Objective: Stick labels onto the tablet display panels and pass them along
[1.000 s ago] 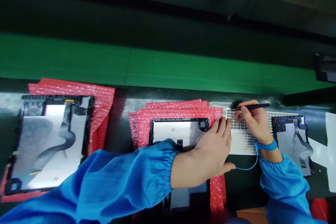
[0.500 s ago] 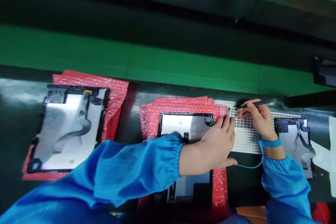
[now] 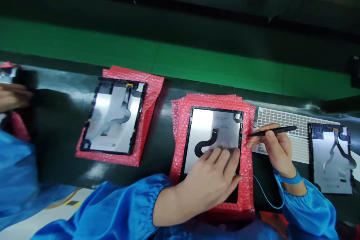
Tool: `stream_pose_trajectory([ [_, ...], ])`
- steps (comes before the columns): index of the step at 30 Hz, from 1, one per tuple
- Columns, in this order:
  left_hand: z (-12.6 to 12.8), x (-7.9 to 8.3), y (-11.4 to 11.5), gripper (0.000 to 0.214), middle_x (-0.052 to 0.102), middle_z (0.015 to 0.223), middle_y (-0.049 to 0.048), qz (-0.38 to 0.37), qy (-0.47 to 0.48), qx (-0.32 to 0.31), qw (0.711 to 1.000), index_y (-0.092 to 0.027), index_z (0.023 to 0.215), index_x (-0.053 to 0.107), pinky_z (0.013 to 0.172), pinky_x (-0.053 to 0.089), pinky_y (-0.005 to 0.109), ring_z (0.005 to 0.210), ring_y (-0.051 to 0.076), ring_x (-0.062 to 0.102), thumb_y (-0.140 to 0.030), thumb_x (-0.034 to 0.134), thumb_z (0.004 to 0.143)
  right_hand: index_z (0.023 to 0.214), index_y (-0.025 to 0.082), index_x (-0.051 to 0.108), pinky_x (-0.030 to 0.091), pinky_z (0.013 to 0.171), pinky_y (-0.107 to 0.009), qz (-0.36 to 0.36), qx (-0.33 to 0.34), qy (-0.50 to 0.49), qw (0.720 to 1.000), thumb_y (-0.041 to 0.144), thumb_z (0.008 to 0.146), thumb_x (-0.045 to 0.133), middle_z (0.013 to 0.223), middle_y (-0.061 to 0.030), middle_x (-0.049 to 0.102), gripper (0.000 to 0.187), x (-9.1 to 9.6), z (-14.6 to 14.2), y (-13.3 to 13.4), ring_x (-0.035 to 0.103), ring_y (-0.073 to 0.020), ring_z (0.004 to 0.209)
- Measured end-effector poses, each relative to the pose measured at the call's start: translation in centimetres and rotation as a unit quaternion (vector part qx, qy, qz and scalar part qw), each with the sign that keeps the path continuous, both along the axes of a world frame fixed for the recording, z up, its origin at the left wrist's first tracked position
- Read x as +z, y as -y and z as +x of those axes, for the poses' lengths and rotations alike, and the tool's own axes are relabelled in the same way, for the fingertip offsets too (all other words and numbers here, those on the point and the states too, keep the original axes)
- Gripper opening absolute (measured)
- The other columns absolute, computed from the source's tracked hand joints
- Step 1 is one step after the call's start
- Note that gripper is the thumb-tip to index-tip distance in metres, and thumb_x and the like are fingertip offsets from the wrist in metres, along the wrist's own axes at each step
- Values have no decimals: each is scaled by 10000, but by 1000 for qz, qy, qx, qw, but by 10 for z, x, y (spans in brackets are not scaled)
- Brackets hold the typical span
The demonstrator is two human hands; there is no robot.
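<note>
A tablet screen panel (image 3: 203, 120) lies back side up before me, with a black ribbon cable (image 3: 206, 143) curving over its silver back. My left hand (image 3: 209, 174) rests on the panel's lower part, fingers stretched over it and palm down. Between the fingers of my right hand (image 3: 274, 146) are black tweezers (image 3: 277, 130), their tip at the panel's right edge. A small pale piece shows at that tip. Under the panel is a stack of pink bubble wrap (image 3: 247, 180). To the right lie sheets of small labels (image 3: 298, 120), partly behind my right hand.
A second screen panel (image 3: 109, 127) on pink bubble wrap lies to the left, and a third panel (image 3: 327, 172) at the right overlaps the label sheets. At the far left is another person's hand (image 3: 14, 97). A blue wrist strap cord (image 3: 267, 198) hangs by my right wrist.
The tweezers have moved left from the label sheet to the panel's edge. My left hand has shifted lower on the panel, uncovering its cable. The view has swung left, bringing another person's hand in.
</note>
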State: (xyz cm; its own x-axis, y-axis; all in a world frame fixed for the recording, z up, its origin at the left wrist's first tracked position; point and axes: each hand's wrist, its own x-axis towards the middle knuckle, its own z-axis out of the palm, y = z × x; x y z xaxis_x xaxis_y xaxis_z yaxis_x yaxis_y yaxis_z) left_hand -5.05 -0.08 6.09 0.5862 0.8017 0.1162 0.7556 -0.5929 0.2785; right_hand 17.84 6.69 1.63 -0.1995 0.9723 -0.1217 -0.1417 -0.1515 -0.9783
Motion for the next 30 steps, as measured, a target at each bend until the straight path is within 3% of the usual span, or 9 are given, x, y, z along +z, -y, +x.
stream_pose_trajectory([
  [5,-2,-14,2,574,702,1069,148,5,-1,25,1000,-37,1466,601,784,599,415,972,317,689,-400,640,1023,1094,265,675,664,620,-345,-6,30,-25,999,436,1114,635,842,-20,814,176,1,-9,6,792,-206,682],
  [16,0,-15,8,490,683,1067,128,4,-2,42,999,-119,1449,625,784,588,437,986,321,665,-385,613,1037,1123,271,675,685,681,-383,-17,45,-17,999,418,1124,611,878,-33,808,161,-7,-8,19,799,-221,752],
  [30,-1,-13,6,479,684,1062,123,-3,-1,39,999,-127,1432,632,768,607,427,977,316,668,-391,626,1033,1111,269,674,697,669,-386,-32,46,-32,998,448,1113,630,864,-35,804,185,-7,-10,16,798,-218,718],
])
